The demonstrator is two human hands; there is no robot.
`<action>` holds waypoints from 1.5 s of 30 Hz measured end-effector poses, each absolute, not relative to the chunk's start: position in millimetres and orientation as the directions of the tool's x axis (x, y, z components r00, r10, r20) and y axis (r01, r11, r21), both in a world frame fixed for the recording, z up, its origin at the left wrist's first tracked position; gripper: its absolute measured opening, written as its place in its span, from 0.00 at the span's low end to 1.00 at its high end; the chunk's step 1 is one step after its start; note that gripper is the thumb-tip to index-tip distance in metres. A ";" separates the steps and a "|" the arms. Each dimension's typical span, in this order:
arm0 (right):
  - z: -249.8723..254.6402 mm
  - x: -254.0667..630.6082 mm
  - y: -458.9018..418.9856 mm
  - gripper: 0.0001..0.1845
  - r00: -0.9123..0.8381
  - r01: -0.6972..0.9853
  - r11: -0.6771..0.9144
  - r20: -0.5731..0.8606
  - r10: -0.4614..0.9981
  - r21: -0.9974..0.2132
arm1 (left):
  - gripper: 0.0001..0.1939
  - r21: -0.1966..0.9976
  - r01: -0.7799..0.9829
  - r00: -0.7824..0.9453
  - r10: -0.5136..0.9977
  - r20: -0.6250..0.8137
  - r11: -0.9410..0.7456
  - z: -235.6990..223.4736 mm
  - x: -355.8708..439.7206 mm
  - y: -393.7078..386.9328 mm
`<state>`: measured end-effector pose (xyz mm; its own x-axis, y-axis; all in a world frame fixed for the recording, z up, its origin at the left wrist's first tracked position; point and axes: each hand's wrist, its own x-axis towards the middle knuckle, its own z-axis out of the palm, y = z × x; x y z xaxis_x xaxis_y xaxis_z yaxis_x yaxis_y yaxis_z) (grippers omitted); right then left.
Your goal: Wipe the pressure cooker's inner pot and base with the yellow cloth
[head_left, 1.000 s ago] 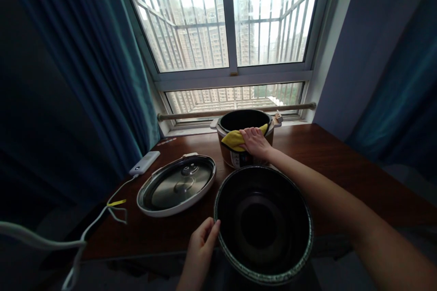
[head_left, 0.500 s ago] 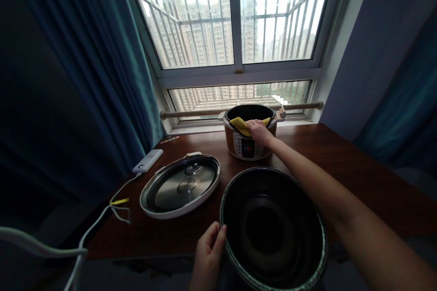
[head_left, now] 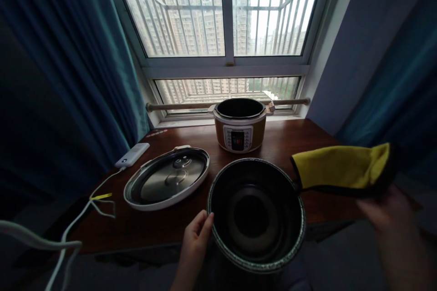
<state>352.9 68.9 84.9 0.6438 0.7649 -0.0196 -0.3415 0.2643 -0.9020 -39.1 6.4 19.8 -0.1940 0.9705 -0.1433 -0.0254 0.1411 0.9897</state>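
Note:
My left hand (head_left: 198, 236) pinches the rim of a dark inner pot (head_left: 256, 218), which is tilted so that its inside faces me. Off to the right, my right hand (head_left: 385, 209) is blurred by motion and grips a yellow cloth with a dark edge (head_left: 334, 167). The cloth hangs over the right part of the table, near the pot's rim. Behind the pot, a brown and white electric cooker (head_left: 221, 134) stands with its top uncovered and its control panel facing me. Left of the pot lies the cooker's round lid (head_left: 177, 178), inner metal side up.
A white power bank (head_left: 132, 154) with a white cable (head_left: 73, 223) lies at the table's left. The wooden table (head_left: 290, 129) ends just short of me. Blue curtains (head_left: 99, 54) flank a barred window (head_left: 225, 67) behind the cooker.
My right hand has left the cooker's rim and swung right and toward me with the yellow cloth. My left hand still holds the pot. The whole view has shifted slightly.

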 end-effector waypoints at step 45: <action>63.9 273.8 37.3 0.15 0.543 -0.267 0.269 0.087 0.835 -0.925 | 0.12 0.386 0.778 0.039 0.651 0.758 -0.496 28.9 3.0 15.1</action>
<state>273.8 37.3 63.9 0.5428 0.8354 0.0866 -0.2668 0.2693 -0.9254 3.0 15.1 28.9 0.0387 0.6506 0.7584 0.7779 -0.4961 0.3858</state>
